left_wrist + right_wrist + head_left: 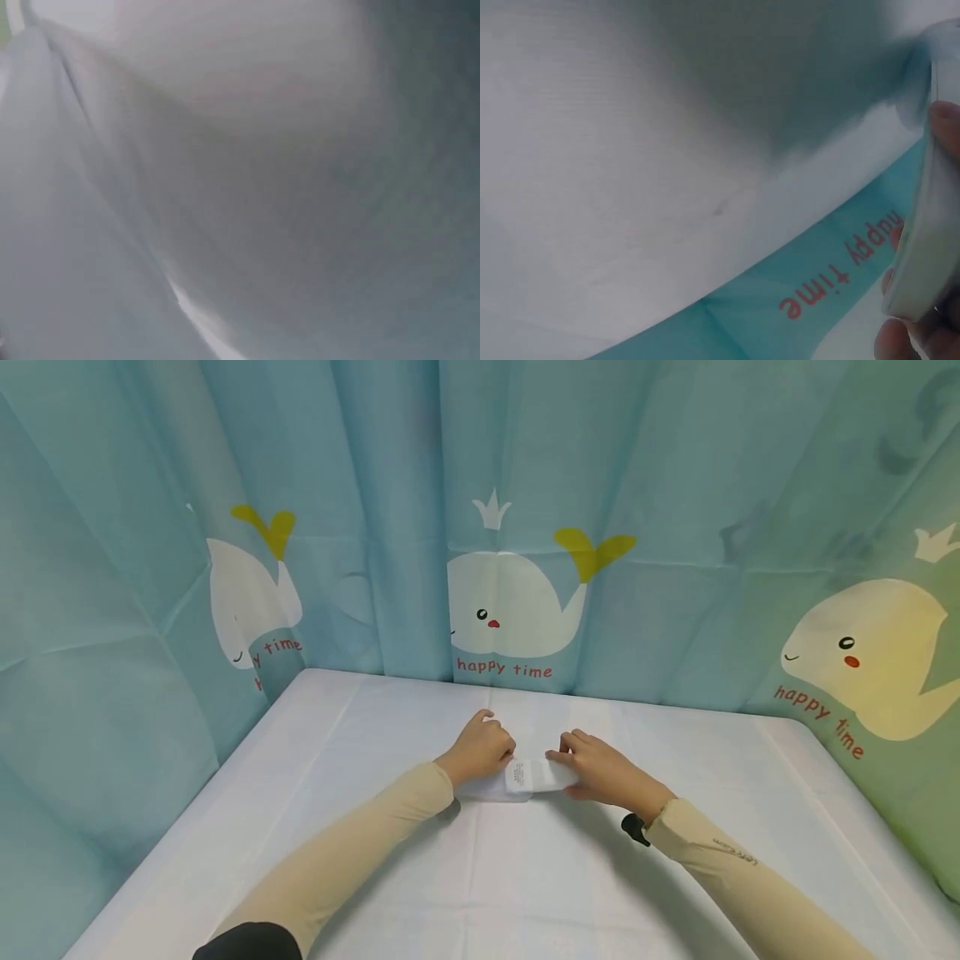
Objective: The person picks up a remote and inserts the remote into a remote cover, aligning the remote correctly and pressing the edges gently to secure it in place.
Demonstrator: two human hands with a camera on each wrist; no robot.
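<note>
Near the far middle of the table, my right hand (603, 770) grips a slim white box (551, 775) with small dark print at its left end. In the right wrist view the box (926, 232) stands at the right edge, with fingers and thumb around it. My left hand (482, 749) is at the box's left end, its fingers curled on a whitish translucent bag (491, 793) that lies below and beside the box. Bluish see-through film (911, 82) shows at the box's far end. The left wrist view has only a blurred pale surface close up.
A white cloth (420, 893) with fold creases covers the table. Light-blue curtains (397, 527) printed with whales stand along the back and both sides, right at the table's edges. A black band (635, 829) is on the right wrist.
</note>
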